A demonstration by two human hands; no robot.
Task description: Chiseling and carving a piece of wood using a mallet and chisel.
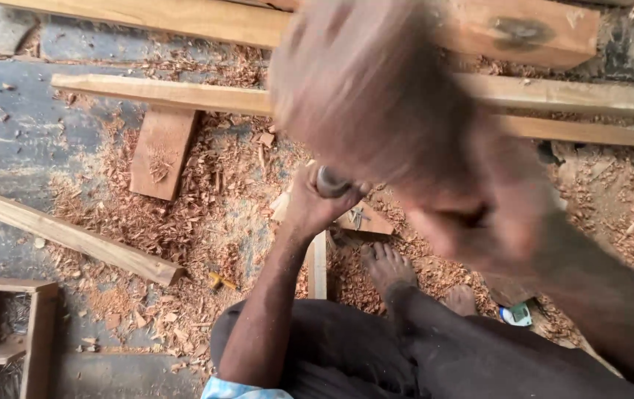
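Blurred and closest to the lens, your right hand [472, 214] is wrapped around a big wooden mallet [365, 89]. Below it your left hand [317, 203] is closed on a chisel handle [329, 182], over a wooden piece [365, 220] beside your bare foot [387, 266], on shavings [184, 222]

The planks [184, 92] are bare, pale wood, sawn and matt. A short board [160, 151] is redder wood, dusty on top. Reddish shavings [184, 222] lie loose and rough over the floor [7, 125], which looks like grey, worn concrete, matt and scuffed. The left hand [315, 203] closes on a tool handle [329, 181], dark, smooth and faintly shiny. The trousers [376, 355] are dark matt cloth.
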